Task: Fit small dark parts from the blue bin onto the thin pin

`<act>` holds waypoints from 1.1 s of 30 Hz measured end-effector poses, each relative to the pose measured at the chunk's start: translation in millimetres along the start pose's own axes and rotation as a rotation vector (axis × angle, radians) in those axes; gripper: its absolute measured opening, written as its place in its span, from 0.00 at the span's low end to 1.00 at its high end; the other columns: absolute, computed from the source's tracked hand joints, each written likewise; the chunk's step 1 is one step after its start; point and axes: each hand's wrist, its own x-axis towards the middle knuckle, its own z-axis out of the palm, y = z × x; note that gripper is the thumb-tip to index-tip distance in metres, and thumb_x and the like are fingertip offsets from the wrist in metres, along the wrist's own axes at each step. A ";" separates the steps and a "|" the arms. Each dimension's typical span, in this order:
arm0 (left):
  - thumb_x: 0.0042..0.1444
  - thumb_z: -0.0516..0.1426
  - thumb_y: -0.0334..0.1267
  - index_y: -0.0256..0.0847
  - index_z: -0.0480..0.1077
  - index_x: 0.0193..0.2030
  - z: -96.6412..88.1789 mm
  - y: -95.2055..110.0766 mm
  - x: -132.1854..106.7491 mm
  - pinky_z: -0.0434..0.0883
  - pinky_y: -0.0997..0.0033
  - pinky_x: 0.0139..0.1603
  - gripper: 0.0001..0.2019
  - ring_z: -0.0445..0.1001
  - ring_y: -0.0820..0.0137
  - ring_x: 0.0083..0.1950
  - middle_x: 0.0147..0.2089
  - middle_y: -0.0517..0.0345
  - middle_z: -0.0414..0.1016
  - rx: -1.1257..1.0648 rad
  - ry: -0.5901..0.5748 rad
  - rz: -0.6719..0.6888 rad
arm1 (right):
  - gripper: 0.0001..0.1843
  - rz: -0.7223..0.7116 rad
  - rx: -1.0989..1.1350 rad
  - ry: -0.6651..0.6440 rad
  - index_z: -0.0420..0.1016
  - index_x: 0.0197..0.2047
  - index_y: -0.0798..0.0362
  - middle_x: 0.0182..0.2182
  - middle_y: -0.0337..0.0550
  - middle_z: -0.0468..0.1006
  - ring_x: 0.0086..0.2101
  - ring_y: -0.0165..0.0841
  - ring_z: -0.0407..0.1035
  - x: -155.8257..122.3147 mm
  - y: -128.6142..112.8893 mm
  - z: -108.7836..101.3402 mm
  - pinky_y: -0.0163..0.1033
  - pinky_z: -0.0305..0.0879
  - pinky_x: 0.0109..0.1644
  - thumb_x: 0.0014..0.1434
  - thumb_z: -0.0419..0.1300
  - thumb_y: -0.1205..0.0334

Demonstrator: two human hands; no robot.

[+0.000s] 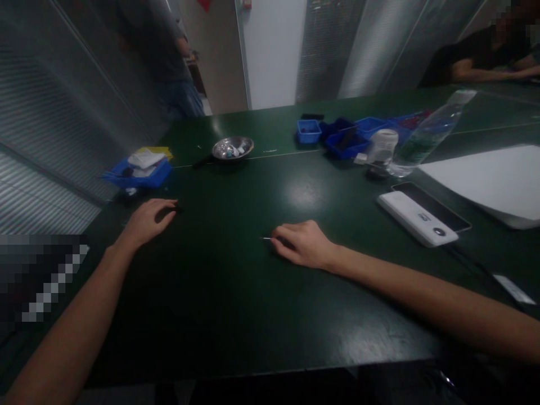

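Over the left part of the dark green table [219, 292], my left hand [147, 222] curves its thumb and forefinger round a small dark piece [178, 208]. Its kind is too dim to make out. Near the table's middle rests my right hand [306, 243], fingers closed in a pinch. A thin, shiny, pin-like metal piece [265, 238] sticks out to the left from its fingertips; the rest of it is hidden in the hand. Beyond my left hand stands a blue tray [158, 175] with white and yellow packets on it.
A metal pan [233, 157] with small items lies farther back. Blue bins [309, 132], a clear bottle [430, 138] and a white jar [383, 146] stand back right. A white power bank [415, 219], a phone [439, 208] and paper [489, 174] lie right. Two people are beyond.
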 end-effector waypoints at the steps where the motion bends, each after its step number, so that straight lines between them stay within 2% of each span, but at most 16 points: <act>1: 0.64 0.52 0.47 0.36 0.71 0.54 -1.1 -7.3 -2.2 0.59 0.55 0.66 0.19 0.66 0.59 0.63 0.61 0.46 0.72 0.024 0.000 -0.020 | 0.17 0.000 0.001 -0.001 0.73 0.46 0.55 0.33 0.42 0.77 0.28 0.27 0.68 -0.1 0.3 0.5 0.33 0.57 0.31 0.72 0.47 0.55; 6: 0.63 0.53 0.45 0.34 0.71 0.55 -5.1 -25.2 -8.0 0.59 0.57 0.65 0.19 0.65 0.60 0.62 0.60 0.48 0.73 0.115 0.022 -0.099 | 0.16 -0.003 0.011 0.003 0.73 0.46 0.55 0.33 0.42 0.78 0.28 0.27 0.68 -0.4 1.2 0.5 0.33 0.57 0.32 0.71 0.48 0.55; 11: 0.64 0.50 0.43 0.35 0.70 0.58 -8.5 -22.3 -7.4 0.60 0.58 0.64 0.20 0.65 0.60 0.62 0.60 0.50 0.71 0.157 0.007 -0.174 | 0.16 -0.006 0.025 -0.008 0.73 0.46 0.55 0.33 0.41 0.77 0.28 0.27 0.67 -0.2 0.9 -0.7 0.33 0.57 0.31 0.71 0.48 0.55; 16: 0.67 0.45 0.40 0.35 0.69 0.59 -7.3 -20.4 -5.1 0.59 0.60 0.65 0.21 0.64 0.61 0.62 0.59 0.50 0.71 0.172 0.069 -0.224 | 0.16 -0.006 0.006 -0.003 0.73 0.45 0.55 0.33 0.41 0.77 0.28 0.27 0.67 0.3 1.5 0.4 0.33 0.56 0.31 0.71 0.48 0.55; 21: 0.67 0.47 0.44 0.34 0.71 0.56 -3.8 -25.1 -3.5 0.60 0.60 0.63 0.20 0.64 0.60 0.59 0.57 0.49 0.73 0.200 0.042 -0.194 | 0.16 0.000 0.016 -0.016 0.73 0.46 0.55 0.33 0.41 0.77 0.28 0.27 0.67 0.9 -0.6 -1.9 0.33 0.57 0.31 0.71 0.48 0.55; 27: 0.68 0.47 0.47 0.34 0.73 0.51 -6.8 -27.9 -5.0 0.63 0.61 0.59 0.20 0.68 0.60 0.54 0.53 0.49 0.75 0.231 0.033 -0.233 | 0.16 0.006 0.012 -0.021 0.73 0.45 0.55 0.33 0.41 0.77 0.29 0.27 0.68 -0.1 0.8 0.0 0.33 0.58 0.32 0.71 0.48 0.55; 30: 0.67 0.48 0.46 0.35 0.72 0.52 -7.5 -26.9 -5.5 0.64 0.62 0.58 0.19 0.69 0.59 0.54 0.53 0.49 0.75 0.240 0.017 -0.256 | 0.16 0.001 0.012 -0.016 0.73 0.46 0.55 0.33 0.41 0.77 0.28 0.27 0.67 -0.5 2.0 1.3 0.33 0.57 0.32 0.71 0.48 0.55; 33: 0.66 0.50 0.45 0.35 0.71 0.53 -7.7 -23.3 -5.3 0.65 0.63 0.57 0.18 0.70 0.61 0.53 0.54 0.51 0.75 0.202 0.050 -0.286 | 0.16 -0.005 0.005 -0.009 0.73 0.45 0.55 0.32 0.41 0.77 0.28 0.27 0.66 -0.6 1.8 0.9 0.33 0.56 0.31 0.71 0.48 0.55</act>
